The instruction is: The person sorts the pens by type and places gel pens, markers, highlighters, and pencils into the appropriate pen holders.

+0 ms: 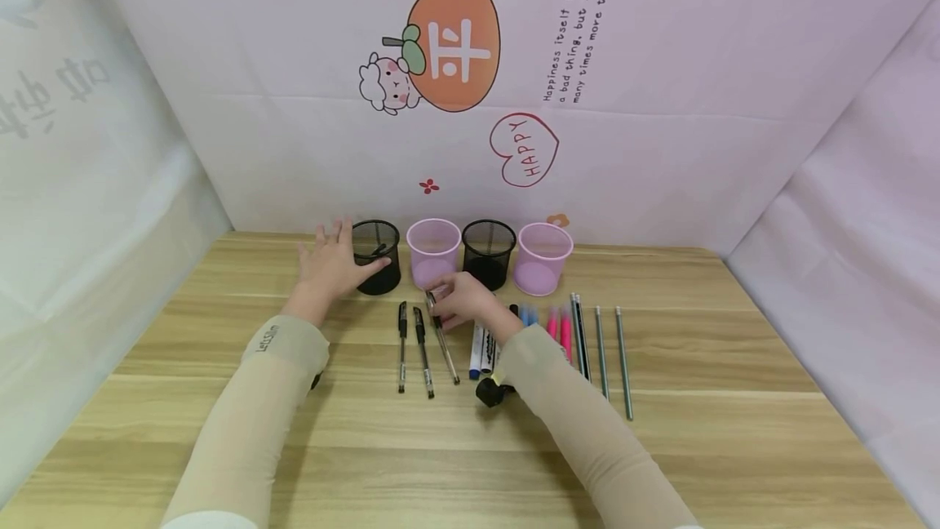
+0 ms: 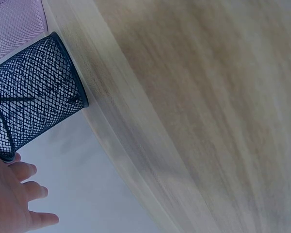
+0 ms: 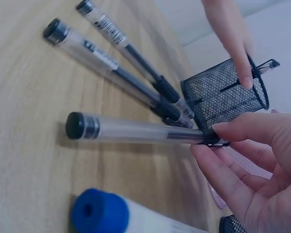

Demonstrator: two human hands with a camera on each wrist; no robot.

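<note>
At the back left stands a black mesh pen cup (image 1: 378, 274) with a black pen inside. My left hand (image 1: 332, 261) is at this cup, its fingers spread at the left side and the thumb reaching across the front. My right hand (image 1: 464, 300) pinches the capped end of a clear gel pen (image 3: 145, 132) between thumb and fingers. The pen's other end points toward me, low over the wooden table. Two similar gel pens, one on the left (image 1: 402, 345) and one nearer (image 1: 423, 349), lie to its left.
A pink cup (image 1: 433, 255), another black cup (image 1: 488, 255) and another pink cup (image 1: 543, 268) continue the row. Markers (image 1: 476, 349), pink highlighters (image 1: 565, 329) and several pencils (image 1: 624, 366) lie right of the pens. A printed cloth wall (image 1: 294, 145) rises behind.
</note>
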